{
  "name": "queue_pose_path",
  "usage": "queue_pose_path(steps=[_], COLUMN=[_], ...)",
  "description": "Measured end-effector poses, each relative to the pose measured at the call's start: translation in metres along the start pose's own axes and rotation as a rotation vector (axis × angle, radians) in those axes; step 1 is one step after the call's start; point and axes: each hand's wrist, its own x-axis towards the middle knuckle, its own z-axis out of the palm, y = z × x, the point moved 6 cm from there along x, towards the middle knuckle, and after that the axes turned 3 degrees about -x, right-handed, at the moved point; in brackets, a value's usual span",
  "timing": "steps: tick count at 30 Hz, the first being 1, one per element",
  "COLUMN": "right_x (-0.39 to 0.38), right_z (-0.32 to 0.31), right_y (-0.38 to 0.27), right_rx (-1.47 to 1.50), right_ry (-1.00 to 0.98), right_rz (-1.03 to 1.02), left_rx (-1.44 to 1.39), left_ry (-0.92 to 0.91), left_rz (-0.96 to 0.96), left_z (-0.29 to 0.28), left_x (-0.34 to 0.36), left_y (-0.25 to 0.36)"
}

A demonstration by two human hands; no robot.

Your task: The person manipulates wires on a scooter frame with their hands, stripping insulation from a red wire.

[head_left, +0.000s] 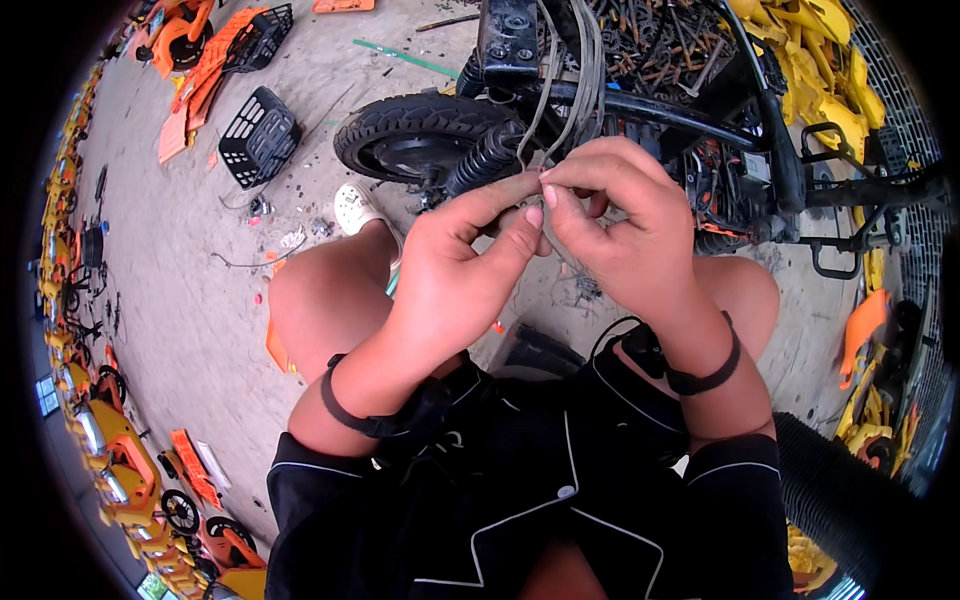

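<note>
Grey cable bundle (560, 90) hangs down from the stripped black bike frame (640, 105) and ends between the two hands, in front of the person's knees. The left hand (455, 265) has thumb and forefinger pressed together on the lower end of the bundle. The right hand (620, 215) is curled over the same spot, its fingertips pinching the cables just beside the left thumb. The two hands touch each other at the fingertips. What lies inside the pinch, a connector or a bare wire end, is hidden by the fingers.

The step in hand appears to be working the cable end loose or separating its strands; it looks to be under way, not finished, since the bundle is attached above and taut.

The next move calls for a firm hold by one hand while the other pulls or twists, with the force kept along the cable.

A black tyre (420, 130) stands on the concrete floor (180, 280) just behind the hands. Black baskets (258, 135) and orange panels (205, 80) lie well apart to the left.
</note>
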Motion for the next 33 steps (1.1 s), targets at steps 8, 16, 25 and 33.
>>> queue_pose_path(steps=[8, 16, 25, 33], right_x=[-0.006, -0.007, 0.006, 0.003], right_z=[0.017, 0.028, 0.001, -0.002], right_y=[0.024, 0.020, -0.007, -0.038], right_rx=[0.401, 0.790, 0.192, -0.355], right_ry=[-0.029, -0.138, -0.118, -0.123], right_rz=[0.139, 0.291, 0.007, -0.310], left_rx=[-0.254, -0.326, -0.083, 0.309], left_ry=[-0.060, -0.030, 0.081, 0.077], left_rz=[-0.074, -0.111, 0.041, 0.276], left_z=[0.000, -0.006, -0.012, -0.010], left_x=[0.002, 0.001, 0.002, 0.003], left_y=[0.004, 0.002, 0.009, 0.021])
